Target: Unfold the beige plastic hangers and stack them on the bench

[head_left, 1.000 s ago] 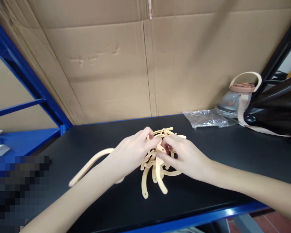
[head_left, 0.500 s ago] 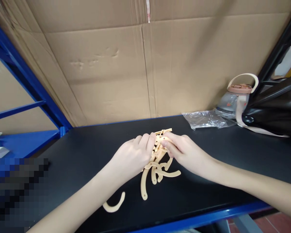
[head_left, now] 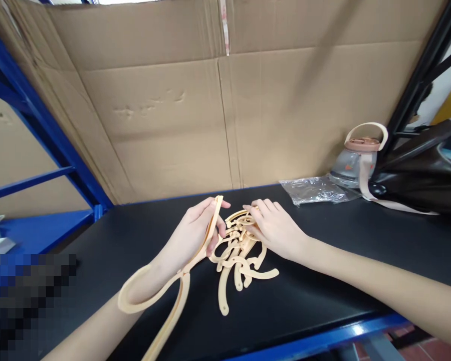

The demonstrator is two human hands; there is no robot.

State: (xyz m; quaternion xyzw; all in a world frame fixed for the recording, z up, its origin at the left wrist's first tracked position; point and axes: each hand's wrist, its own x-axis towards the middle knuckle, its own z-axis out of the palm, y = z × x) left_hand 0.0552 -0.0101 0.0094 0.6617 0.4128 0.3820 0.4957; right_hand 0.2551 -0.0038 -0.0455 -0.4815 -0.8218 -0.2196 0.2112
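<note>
Both hands work over a black tabletop (head_left: 135, 235), close together near its middle.

Left hand (head_left: 195, 228): closed around a long piece (head_left: 182, 281) of beige plastic. The top end of the piece sticks up just past the fingertips. Its body runs down along the palm and below the wrist, where it splits. One branch curves in a loop around the forearm; the other runs on toward the near edge and out of view. The thumb presses the strip against the fingers.

Right hand (head_left: 274, 228): lies palm down, with fingers fairly straight and resting on the top of the pile (head_left: 236, 249). The thumb is hidden, so I cannot tell whether the hand pinches a part or only touches it.

Pile: a tangle of short, curved, hook-like beige parts, lying on the tabletop between the two hands and spreading toward the near edge. One hook reaches out furthest, below the left fingers. The long piece touches the pile's left side.

Beyond the right hand, well apart from it: a crumpled clear bag (head_left: 315, 189), then a bottle (head_left: 355, 160) with a pink lid and a strap, and beside it a black sack (head_left: 424, 180). Cardboard (head_left: 173, 115) stands behind both hands. A blue rack (head_left: 41, 125) rises off to the left of the left hand.
</note>
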